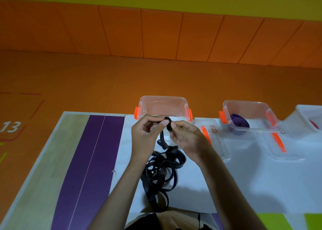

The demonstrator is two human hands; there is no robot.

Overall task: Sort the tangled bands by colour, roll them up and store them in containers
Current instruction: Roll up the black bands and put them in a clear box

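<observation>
- Two bare forearms reach in from the bottom edge, over a lap in beige and black clothing.
- A long flat black elastic band (162, 174) lies in loose tangled loops on the white-covered bench (244, 186), between the forearms. One strand rises from it to the hands.
- The strand ends in a small tight black roll (168, 126), held just above the bench in front of the nearest container.
- The left hand (146, 132) has its fingers curled and pinches the roll between thumb and fingertips.
- The right hand (186, 139), also curled, pinches the roll's other side.
- Just behind the hands stands a clear plastic container with orange latches (163, 106).
- To its right, a second clear container (249, 111) holds a rolled purple band (239, 122).
- A third container (310, 114), cut off by the right edge, holds something red that is too cropped to identify.
- Two clear lids with orange clips (217, 142) (285, 147) lie flat in front of the containers.
- A wide purple strip (90, 160) runs along the bench on the left.
</observation>
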